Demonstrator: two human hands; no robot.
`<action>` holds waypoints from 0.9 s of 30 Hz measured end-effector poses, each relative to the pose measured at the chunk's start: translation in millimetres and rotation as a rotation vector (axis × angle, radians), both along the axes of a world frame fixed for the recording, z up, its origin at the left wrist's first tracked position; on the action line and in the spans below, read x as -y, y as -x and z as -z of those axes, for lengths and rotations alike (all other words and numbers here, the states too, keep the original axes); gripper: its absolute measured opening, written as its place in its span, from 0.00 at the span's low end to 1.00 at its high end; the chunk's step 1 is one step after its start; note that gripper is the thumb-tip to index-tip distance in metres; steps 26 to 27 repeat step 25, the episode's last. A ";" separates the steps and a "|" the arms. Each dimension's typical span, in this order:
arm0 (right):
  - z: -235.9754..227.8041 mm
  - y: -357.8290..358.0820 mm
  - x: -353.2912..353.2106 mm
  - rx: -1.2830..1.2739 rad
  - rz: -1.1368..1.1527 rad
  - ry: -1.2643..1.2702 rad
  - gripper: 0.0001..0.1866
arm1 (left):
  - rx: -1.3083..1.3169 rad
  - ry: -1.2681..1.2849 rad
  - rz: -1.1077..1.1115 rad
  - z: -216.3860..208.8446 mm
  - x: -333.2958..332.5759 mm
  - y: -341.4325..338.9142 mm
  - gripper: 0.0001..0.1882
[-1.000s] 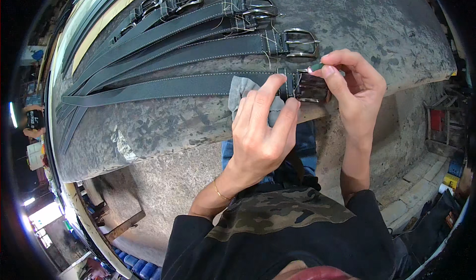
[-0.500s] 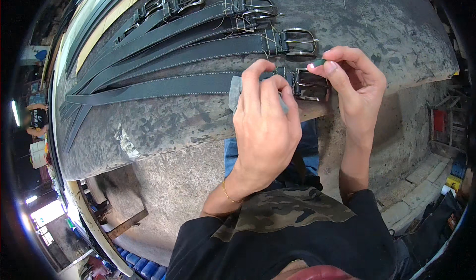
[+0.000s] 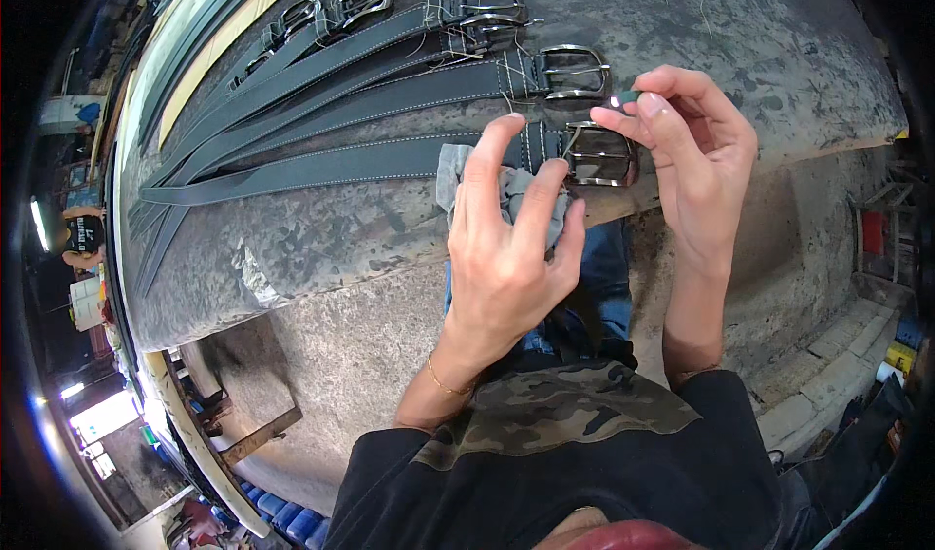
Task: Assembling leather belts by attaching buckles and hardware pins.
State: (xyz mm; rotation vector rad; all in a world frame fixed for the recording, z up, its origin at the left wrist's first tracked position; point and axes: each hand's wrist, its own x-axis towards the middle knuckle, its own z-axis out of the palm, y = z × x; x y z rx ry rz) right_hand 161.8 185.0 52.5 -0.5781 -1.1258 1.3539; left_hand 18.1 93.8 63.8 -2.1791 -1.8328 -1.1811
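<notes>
A black belt (image 3: 321, 173) with pale stitching lies along the near side of the worktable, its metal buckle (image 3: 602, 155) at the right end. My left hand (image 3: 511, 248) is over the belt just left of this buckle, with a crumpled grey cloth (image 3: 453, 170) held under its fingers. Its index finger is stretched forward, and the middle fingertip touches the belt by the buckle. Above and right of the buckle, my right hand (image 3: 696, 155) pinches a small green lighter (image 3: 630, 96), mostly hidden by the fingers, with a bright spot at its tip.
Several more black belts (image 3: 409, 99) with buckles and loose pale threads fan out behind. Long dark strips (image 3: 200, 48) lie at the far left of the stained worktable (image 3: 760, 82). A wooden frame with a red part (image 3: 875, 230) stands at right. A person (image 3: 83, 236) is far left.
My left hand's fingers have spread, and the index finger has straightened, showing more cloth. My right hand has risen slightly with the lighter, away from the buckle. The view has shifted a little.
</notes>
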 end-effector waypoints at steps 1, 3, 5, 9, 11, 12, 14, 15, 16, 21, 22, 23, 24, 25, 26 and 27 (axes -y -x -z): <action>-0.5 0.0 -0.5 -0.011 -0.002 -0.004 0.06 | -0.003 0.000 0.001 2.7 -0.3 0.3 0.19; 0.7 -1.2 -1.4 -0.017 -0.006 -0.012 0.06 | 0.014 -0.043 0.026 8.8 -2.0 1.4 0.18; 0.9 -1.5 -2.2 -0.025 -0.013 -0.020 0.06 | 0.017 -0.028 0.013 6.3 -1.6 -0.7 0.16; 1.3 -0.9 -2.5 -0.043 -0.018 -0.016 0.07 | -0.038 0.044 -0.037 -0.4 0.7 -6.0 0.12; 2.8 -0.7 -2.4 -0.052 -0.017 -0.011 0.07 | -0.024 0.074 -0.044 -2.1 1.8 -7.4 0.09; 3.5 -0.8 -2.3 -0.036 -0.012 -0.010 0.07 | -0.004 0.105 -0.050 -2.8 2.5 -7.8 0.07; 4.1 -2.1 -2.6 -0.022 -0.002 -0.010 0.07 | -0.023 0.123 -0.019 -4.4 4.9 -5.3 0.07; 4.2 -2.0 -2.7 -0.020 -0.001 -0.005 0.07 | -0.038 0.142 0.010 -4.5 5.7 -4.2 0.06; 4.1 -1.5 -2.2 -0.020 -0.003 -0.001 0.07 | -0.042 0.141 0.010 -3.6 6.9 -3.8 0.06; 4.6 -0.9 -1.9 -0.030 0.001 0.004 0.07 | 0.108 0.060 -0.052 -0.2 9.6 -9.3 0.13; 5.2 -1.1 -2.1 -0.029 -0.003 0.002 0.07 | 0.106 0.059 -0.055 1.6 8.6 -11.2 0.13; 5.9 -1.1 -2.5 -0.031 -0.007 0.001 0.07 | 0.065 0.032 -0.081 4.6 6.4 -12.3 0.15; 6.6 -0.9 -2.9 -0.057 -0.019 -0.009 0.08 | 0.024 0.006 -0.107 6.9 5.9 -12.4 0.17; 7.5 -1.2 -3.2 -0.081 -0.031 -0.018 0.08 | -0.019 0.017 -0.070 8.3 7.7 -11.0 0.19; 7.5 -1.2 -3.2 -0.081 -0.031 -0.018 0.08 | -0.019 0.017 -0.070 8.3 7.7 -11.0 0.19; 7.5 -1.2 -3.2 -0.081 -0.031 -0.018 0.08 | -0.019 0.017 -0.070 8.3 7.7 -11.0 0.19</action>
